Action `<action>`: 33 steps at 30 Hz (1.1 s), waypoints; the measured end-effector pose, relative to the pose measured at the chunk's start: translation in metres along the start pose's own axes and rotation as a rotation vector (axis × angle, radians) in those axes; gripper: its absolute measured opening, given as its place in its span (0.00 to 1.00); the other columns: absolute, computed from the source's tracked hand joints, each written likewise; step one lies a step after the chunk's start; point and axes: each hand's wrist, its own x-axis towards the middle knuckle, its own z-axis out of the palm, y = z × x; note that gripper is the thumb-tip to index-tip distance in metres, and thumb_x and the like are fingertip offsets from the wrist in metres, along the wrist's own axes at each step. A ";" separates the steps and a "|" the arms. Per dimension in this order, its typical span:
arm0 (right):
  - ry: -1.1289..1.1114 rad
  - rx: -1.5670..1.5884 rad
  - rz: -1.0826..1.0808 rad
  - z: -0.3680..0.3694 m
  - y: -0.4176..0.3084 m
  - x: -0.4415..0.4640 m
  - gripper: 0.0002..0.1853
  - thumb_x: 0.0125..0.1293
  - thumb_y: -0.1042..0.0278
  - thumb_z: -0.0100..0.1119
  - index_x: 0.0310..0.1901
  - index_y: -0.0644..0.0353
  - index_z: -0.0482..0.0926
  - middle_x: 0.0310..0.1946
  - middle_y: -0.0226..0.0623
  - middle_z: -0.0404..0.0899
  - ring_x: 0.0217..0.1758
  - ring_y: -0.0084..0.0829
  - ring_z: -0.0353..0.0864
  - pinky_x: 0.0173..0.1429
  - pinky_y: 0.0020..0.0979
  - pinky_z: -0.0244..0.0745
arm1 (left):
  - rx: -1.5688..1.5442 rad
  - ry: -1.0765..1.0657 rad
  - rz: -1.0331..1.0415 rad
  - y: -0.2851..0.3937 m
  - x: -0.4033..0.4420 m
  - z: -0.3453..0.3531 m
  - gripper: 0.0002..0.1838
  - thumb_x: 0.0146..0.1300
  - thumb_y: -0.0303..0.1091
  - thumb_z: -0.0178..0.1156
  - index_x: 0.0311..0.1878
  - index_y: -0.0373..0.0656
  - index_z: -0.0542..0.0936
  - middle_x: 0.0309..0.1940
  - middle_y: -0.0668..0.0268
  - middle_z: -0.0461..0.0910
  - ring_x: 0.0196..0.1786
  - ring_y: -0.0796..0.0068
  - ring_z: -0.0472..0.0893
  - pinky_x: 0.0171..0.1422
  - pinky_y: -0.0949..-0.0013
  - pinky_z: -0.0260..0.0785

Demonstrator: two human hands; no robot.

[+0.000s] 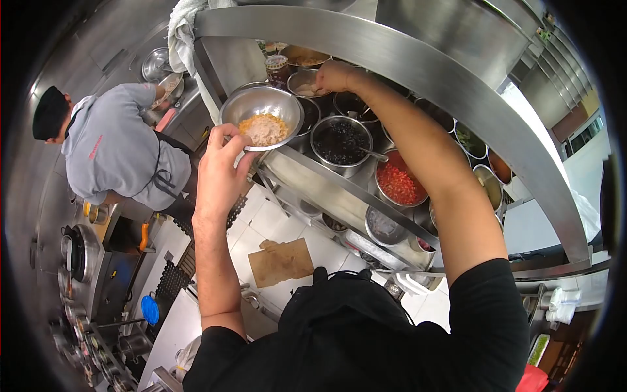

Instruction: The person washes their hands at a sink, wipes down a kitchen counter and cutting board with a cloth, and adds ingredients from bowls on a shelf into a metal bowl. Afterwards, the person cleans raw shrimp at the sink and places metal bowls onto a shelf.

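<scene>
My left hand (226, 157) grips the rim of a steel bowl (245, 101), thumb and fingers pressed on its near edge. Yellow bits topped with a pale, crumbly food (264, 129) lie in it. My right hand (335, 77) reaches over a smaller steel bowl (305, 83) of pale pieces; its fingers are bent down at the rim, and whatever they hold is hidden. Nearer to me are a bowl of dark food (339, 142) with a spoon (373, 154) in it and a container of chopped red food (400, 179).
A steel bar (418, 55) arches over the containers. A labelled jar (277, 68) stands behind the bowls. At the left a co-worker in grey (127, 147) bends over a counter. A brown cardboard sheet (281, 263) lies on the tiled floor. A white cloth (181, 39) hangs at the rack's corner.
</scene>
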 end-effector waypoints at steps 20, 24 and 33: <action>0.869 0.280 -0.257 -0.078 -0.050 -0.061 0.11 0.65 0.63 0.62 0.43 0.54 0.91 0.41 0.44 0.90 0.45 0.44 0.89 0.52 0.44 0.82 | -0.206 -0.026 -0.006 -0.003 0.021 0.032 0.14 0.57 0.23 0.75 0.46 0.39 0.83 0.52 0.60 0.77 0.46 0.64 0.84 0.51 0.64 0.77; 0.913 0.239 -0.110 -0.063 -0.035 -0.046 0.11 0.64 0.63 0.63 0.42 0.54 0.91 0.41 0.44 0.90 0.45 0.45 0.89 0.52 0.44 0.82 | -0.125 0.045 0.021 0.000 0.003 0.017 0.14 0.56 0.23 0.74 0.46 0.41 0.83 0.52 0.60 0.77 0.47 0.60 0.84 0.49 0.61 0.78; 0.244 -0.050 -0.007 -0.019 -0.035 -0.026 0.10 0.64 0.63 0.63 0.42 0.54 0.91 0.41 0.43 0.90 0.44 0.44 0.89 0.51 0.43 0.81 | 0.073 0.065 0.032 0.001 -0.011 -0.002 0.17 0.53 0.20 0.72 0.46 0.42 0.82 0.55 0.60 0.77 0.46 0.59 0.85 0.48 0.59 0.80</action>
